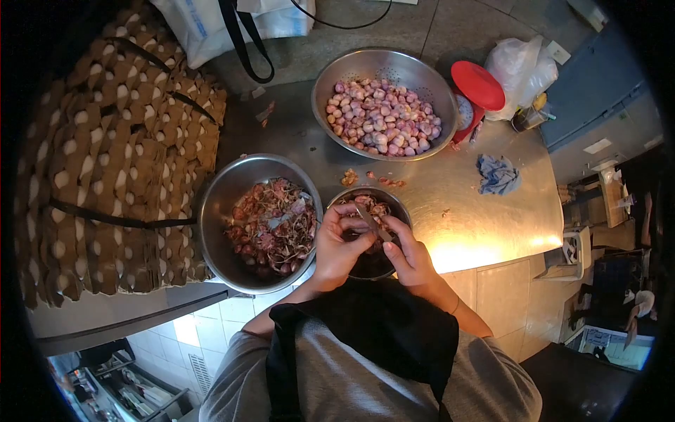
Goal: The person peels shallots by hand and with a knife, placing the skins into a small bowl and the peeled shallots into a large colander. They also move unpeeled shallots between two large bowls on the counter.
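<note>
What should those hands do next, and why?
Probably a short, gentle stroke of what looks like a small knife, away from the left hand's fingers. The right hand seems to grip it, with the blade close to those fingers. Both hands are over the small bowl, which could catch peelings. Whether the left fingers hold anything is unclear.

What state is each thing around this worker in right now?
Left hand: fingers curled, hold unclear
Right hand: closed on a small knife
Colander: holding peeled-looking shallots
Large bowl: holding unpeeled shallots, stringy roots
Small bowl: partly hidden, contents reddish
Cloth: crumpled
Egg trays: stacked, strapped
</note>
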`<state>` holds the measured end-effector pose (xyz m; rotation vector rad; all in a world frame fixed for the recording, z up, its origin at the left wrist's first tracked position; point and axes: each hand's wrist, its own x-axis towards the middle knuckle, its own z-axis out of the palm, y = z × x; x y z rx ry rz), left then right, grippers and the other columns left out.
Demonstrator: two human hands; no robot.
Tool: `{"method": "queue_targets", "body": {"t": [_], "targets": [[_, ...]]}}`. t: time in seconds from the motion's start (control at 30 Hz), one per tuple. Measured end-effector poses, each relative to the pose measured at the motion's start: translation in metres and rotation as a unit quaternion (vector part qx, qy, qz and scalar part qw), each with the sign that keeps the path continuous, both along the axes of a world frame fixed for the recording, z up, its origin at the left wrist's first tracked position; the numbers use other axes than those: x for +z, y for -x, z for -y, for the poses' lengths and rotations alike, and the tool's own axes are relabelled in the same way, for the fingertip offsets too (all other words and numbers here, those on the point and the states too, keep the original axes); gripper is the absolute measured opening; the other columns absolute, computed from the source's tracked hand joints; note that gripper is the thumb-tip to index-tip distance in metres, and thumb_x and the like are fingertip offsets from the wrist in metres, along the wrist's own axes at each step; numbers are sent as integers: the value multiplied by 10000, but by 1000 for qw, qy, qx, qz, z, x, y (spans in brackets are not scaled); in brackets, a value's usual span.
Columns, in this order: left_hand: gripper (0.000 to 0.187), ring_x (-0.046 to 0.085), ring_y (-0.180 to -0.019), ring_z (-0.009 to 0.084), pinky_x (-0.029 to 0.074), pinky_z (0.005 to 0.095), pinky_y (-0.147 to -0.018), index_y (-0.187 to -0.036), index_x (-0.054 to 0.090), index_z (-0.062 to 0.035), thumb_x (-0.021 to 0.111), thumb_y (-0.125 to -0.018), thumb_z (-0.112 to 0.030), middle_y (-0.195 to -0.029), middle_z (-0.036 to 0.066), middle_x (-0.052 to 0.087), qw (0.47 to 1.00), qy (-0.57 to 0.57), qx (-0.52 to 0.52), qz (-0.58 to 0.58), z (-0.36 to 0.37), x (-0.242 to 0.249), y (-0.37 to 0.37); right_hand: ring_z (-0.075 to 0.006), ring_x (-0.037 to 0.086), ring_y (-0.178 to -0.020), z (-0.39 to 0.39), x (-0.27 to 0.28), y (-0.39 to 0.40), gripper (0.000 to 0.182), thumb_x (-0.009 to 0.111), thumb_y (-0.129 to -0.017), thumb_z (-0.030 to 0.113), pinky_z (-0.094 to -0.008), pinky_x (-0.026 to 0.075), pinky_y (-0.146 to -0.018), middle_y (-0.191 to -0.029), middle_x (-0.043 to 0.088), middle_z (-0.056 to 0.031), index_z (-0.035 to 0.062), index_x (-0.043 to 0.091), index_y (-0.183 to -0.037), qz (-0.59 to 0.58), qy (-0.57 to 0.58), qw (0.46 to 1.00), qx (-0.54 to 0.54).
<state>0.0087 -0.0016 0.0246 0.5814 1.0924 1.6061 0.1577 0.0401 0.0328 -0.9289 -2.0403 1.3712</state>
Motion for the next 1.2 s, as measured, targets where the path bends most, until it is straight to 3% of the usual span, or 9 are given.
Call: {"method": "queue_targets", "body": {"t": [0.13, 0.23, 0.37, 0.47, 0.63, 0.77, 0.97, 1.1, 1.2], "targets": [[434, 565, -814, 113, 461, 218, -728, -1052, 413, 3, 637, -685, 64, -842, 82, 587, 997, -15, 21, -75, 0, -3, 0, -393, 526, -949, 1, 2, 0, 399, 472, -868, 201, -372, 467, -733, -1085, 517, -236, 85, 377, -1238, 75, -55, 996, -1], [441, 566, -830, 118, 454, 227, -750, -1049, 410, 7, 650, -683, 58, -862, 90, 587, 995, -10, 17, -95, 0, -3, 0, -363, 580, -900, 0, -6, 1, 384, 459, -881, 201, -357, 471, -716, -1072, 551, -209, 62, 388, -1232, 58, -59, 996, -21], [406, 565, -837, 116, 443, 237, -779, -1028, 428, 2, 657, -696, 47, -886, 95, 587, 996, -5, 13, -86, 2, 5, -2, -153, 534, -626, -10, -42, -1, 354, 429, -907, 179, -248, 409, -533, -803, 564, -42, 45, 393, -1233, -119, 173, 976, -55], [299, 570, -847, 130, 469, 248, -753, -971, 472, -4, 631, -724, 55, -885, 86, 590, 996, -30, 14, -87, -1, 2, 4, -22, 269, -493, -7, -22, -1, 367, 398, -923, 156, -158, 234, -443, -626, 334, 68, 70, 363, -1278, -171, 333, 926, -48], [145, 577, -847, 142, 495, 252, -716, -912, 537, 0, 581, -778, 29, -910, 85, 595, 997, -38, 34, -61, -28, 31, 20, -36, 300, -484, -4, -21, -5, 416, 385, -923, 121, -174, 268, -445, -610, 348, 59, 112, 309, -1332, -188, 306, 933, -27], [295, 537, -991, 184, 468, 286, -804, -1087, 513, -20, 574, -799, 1, -1112, 79, 538, 998, -67, 1, -10, -81, 57, 33, -48, 323, -491, -3, -26, -7, 396, 392, -920, 116, -185, 294, -456, -593, 342, 51, 114, 351, -1314, -164, 352, 921, -20], [317, 506, -1037, 154, 418, 279, -872, -1119, 507, -34, 568, -809, -15, -1156, 58, 511, 962, -187, 2, -199, -91, 84, 73, -50, 325, -461, -6, -33, -7, 388, 409, -921, 206, -188, 273, -435, -550, 346, 46, 69, 378, -1283, -122, 343, 931, -25], [193, 555, -918, 114, 442, 254, -778, -984, 581, -46, 592, -792, -25, -947, 29, 608, 937, -40, 10, -346, -56, 42, 151, -50, 308, -452, -7, -40, -4, 399, 399, -925, 197, -187, 253, -423, -536, 319, 51, 84, 347, -1304, -134, 342, 930, -28], [219, 603, -813, 189, 464, 294, -730, -927, 605, -52, 651, -718, -97, -891, 85, 629, 847, 151, -16, -509, -15, -13, 209, -45, 307, -460, -8, -34, -1, 385, 403, -923, 190, -181, 238, -423, -548, 314, 57, 87, 361, -1292, -136, 344, 929, -4]]}}
